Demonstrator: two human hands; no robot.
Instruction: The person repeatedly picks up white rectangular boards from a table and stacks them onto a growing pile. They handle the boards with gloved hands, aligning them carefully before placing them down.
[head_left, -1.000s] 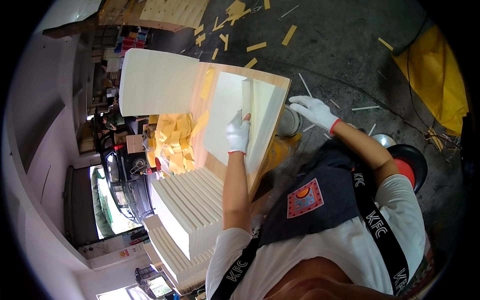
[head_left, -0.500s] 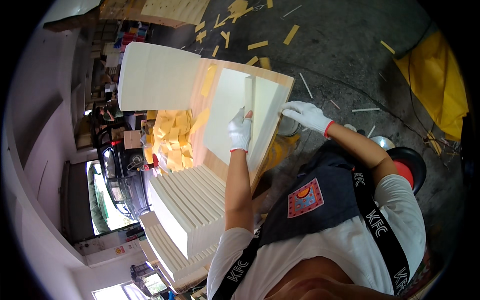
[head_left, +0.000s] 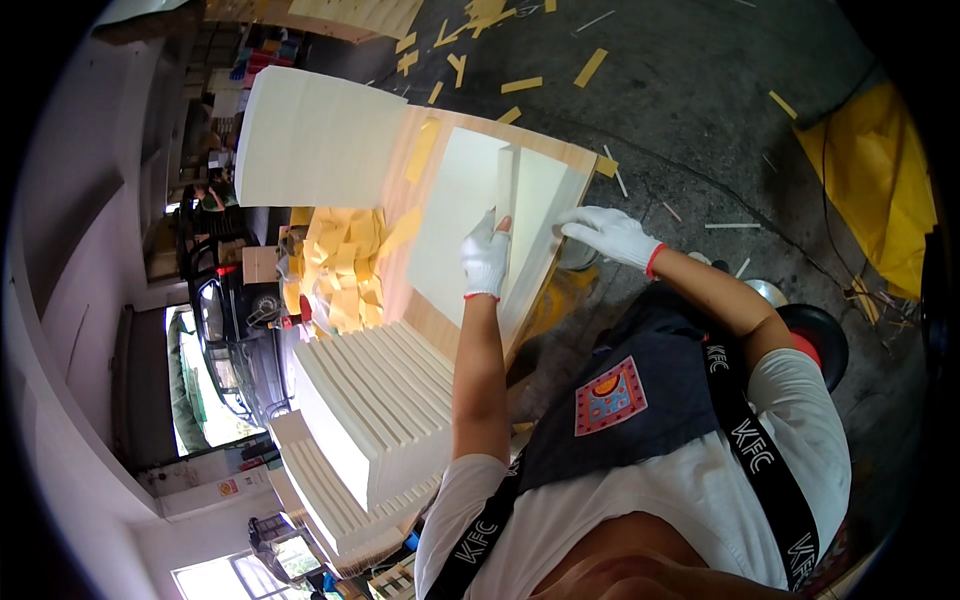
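In white gloves with red cuffs, both my hands are over white sheets (head_left: 455, 215) lying on a wooden tabletop (head_left: 565, 150). My left hand (head_left: 486, 258) grips the near end of a long pale bar (head_left: 508, 180), its bare thumb along the side. Beneath the bar, the sheet at the right has a straight lengthwise edge or fold. My right hand (head_left: 610, 237) reaches in from the right with fingers stretched out, fingertips at the sheets' right edge. I cannot tell whether it touches them.
A ridged stack of white sheets (head_left: 400, 400) stands nearest, another pile (head_left: 320, 140) at the far left. Yellow paper strips (head_left: 340, 260) heap beside the table. More scraps litter the dark floor (head_left: 690, 110). A yellow sheet (head_left: 870, 180) lies right, a round stool (head_left: 815, 335) behind my right arm.
My right hand has shifted slightly left onto the sheets' edge. A yellow strip now shows at the table's far right corner. My left hand stays on the bar; the view has tilted a little.
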